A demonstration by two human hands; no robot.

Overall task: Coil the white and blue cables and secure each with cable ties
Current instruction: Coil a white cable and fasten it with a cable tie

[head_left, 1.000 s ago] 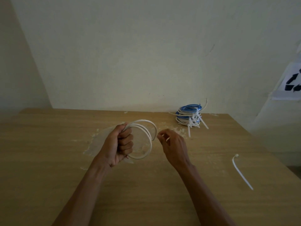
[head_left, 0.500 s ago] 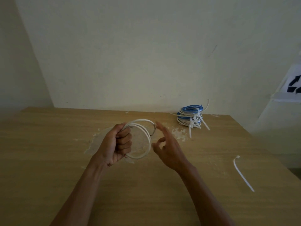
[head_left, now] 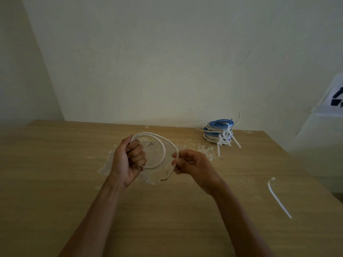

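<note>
**White cable looped between two hands**

A white paper sheet [head_left: 334,102] on the wall, far right of the coil, bore black arrow shapes; no words could be read. The left hand [head_left: 128,160] was a fist clamped round the gathered turns of the thin white round cable [head_left: 148,133], held above the tan wooden counter [head_left: 55,164]. The right hand [head_left: 194,164] pinched the free strand just right of the loop, its dark bare tip hanging below. Behind and right of the coil, near the counter's back edge, sat a tied stack of blue and white cable coils [head_left: 219,132]. A loose white plastic cable tie [head_left: 278,198] lay well right, near the counter's right edge. Broad wood stretched left of the coil.
</note>
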